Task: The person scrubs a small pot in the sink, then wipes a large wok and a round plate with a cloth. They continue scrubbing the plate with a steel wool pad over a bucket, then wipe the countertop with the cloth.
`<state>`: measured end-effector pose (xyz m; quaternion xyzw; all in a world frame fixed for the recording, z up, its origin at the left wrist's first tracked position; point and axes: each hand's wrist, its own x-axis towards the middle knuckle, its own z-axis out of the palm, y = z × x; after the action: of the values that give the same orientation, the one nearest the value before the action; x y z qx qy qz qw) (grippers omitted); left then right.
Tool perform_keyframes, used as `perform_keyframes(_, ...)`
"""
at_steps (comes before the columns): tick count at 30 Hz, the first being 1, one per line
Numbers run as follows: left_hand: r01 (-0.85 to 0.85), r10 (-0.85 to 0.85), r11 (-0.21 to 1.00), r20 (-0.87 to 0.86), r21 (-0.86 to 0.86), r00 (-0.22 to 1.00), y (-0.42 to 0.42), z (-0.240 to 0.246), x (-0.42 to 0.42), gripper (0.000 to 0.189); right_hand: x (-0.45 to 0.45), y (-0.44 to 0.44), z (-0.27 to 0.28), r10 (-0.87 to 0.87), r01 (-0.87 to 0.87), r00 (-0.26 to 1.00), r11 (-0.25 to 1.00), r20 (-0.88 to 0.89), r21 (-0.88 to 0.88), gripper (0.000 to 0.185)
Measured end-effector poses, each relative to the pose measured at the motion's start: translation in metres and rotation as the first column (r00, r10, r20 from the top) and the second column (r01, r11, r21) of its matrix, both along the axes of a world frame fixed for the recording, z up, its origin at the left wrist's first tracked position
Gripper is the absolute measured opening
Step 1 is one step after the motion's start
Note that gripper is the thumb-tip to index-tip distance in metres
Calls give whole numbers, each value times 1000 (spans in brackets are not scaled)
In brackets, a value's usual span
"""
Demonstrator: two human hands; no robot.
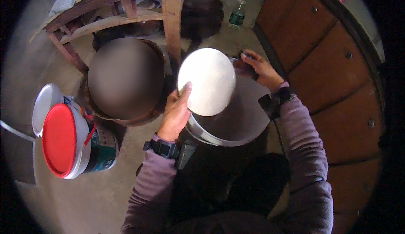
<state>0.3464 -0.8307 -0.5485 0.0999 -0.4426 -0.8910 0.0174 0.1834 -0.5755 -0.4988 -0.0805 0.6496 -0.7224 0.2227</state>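
Note:
My left hand [175, 113] grips the lower left edge of a white oval disc [207, 82], thumb on its bright face. The disc is tilted above a wide, light-rimmed basin [205, 137] and covers part of that rim. To the right of the disc, my right hand [261, 69] hovers over the far right part of the basin. Its fingers are bent and partly in dark shadow, so whether they hold something small is unclear. The basin's inside looks dull grey-brown; I cannot make out what it holds.
On the left stands a bucket with a red lid [59, 140], beside a white round lid [47, 107]. A brown round vessel [139, 121] has a blurred top. Behind it is a wooden frame [172, 22]. A plastic bottle [238, 14] stands near brown panels [332, 66].

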Motion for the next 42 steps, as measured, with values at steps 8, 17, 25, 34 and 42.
perform_keyframes(8,-185,227,940,-117,287,967,-32,25,2,52,-30,-35,-185,739,-550,673,479,23,684,54)
perform_keyframes(17,-122,150,917,-48,379,987,-38,26,7,49,-25,-54,-299,638,-380,766,349,80,857,50)
perform_keyframes(25,-38,65,899,-46,437,997,-28,17,0,50,16,-68,-171,927,-865,288,146,238,480,41)
perform_keyframes(34,102,-10,803,-158,587,987,7,11,-8,51,67,-36,95,818,-431,528,489,-228,758,46)
perform_keyframes(42,116,-13,811,-181,573,983,30,13,3,51,96,-81,45,239,643,196,701,-951,309,61)
